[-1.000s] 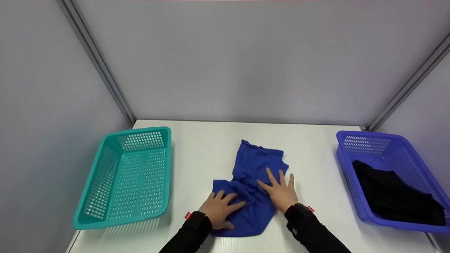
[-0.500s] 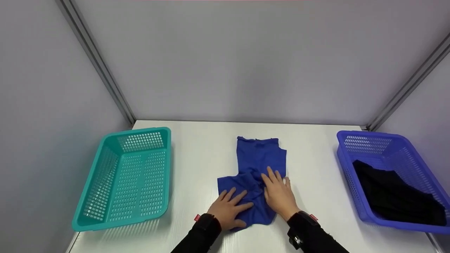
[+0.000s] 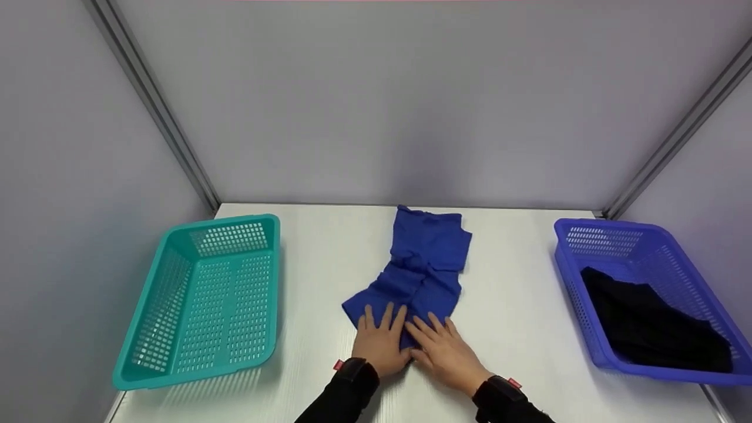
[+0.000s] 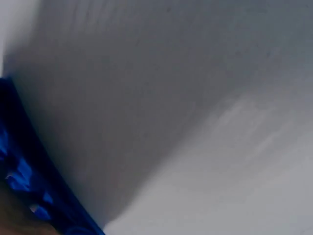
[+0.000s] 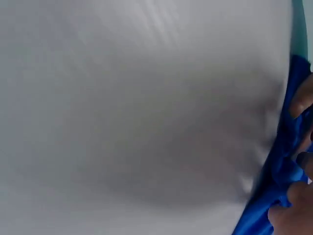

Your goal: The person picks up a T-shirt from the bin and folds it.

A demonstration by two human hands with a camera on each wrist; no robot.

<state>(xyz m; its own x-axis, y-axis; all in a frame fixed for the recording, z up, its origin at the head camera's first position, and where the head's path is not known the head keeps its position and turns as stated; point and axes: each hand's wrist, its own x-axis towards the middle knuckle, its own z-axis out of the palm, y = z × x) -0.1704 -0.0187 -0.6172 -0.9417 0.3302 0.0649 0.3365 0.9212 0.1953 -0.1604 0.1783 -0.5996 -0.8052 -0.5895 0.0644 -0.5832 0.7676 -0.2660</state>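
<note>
A crumpled blue garment [image 3: 432, 241] lies lengthwise on the white table, its far end close to the back wall. What kind of garment it is, I cannot tell. My left hand [image 3: 380, 346] rests on its near end with fingers spread and straight. Right beside it, my right hand [image 3: 447, 357] lies on the same end, fingers extended, the two thumbs close together. Both palms hide the garment's near edge. Only a strip of the blue cloth [image 4: 44, 161] shows in the left wrist view. The right wrist view catches several fingers [image 5: 298, 220] on the cloth at its right edge.
To the left stands a teal perforated basket [image 3: 271, 294] with nothing in it. A purple-blue basket [image 3: 567, 282] stands at the right, holding a folded black cloth [image 3: 640, 323]. Grey panels [image 3: 376, 106] enclose the white table [image 3: 317, 264] at the back and sides.
The garment has shifted away from me toward the back wall and lies more stretched out. Both hands have come closer together, down to its near end.
</note>
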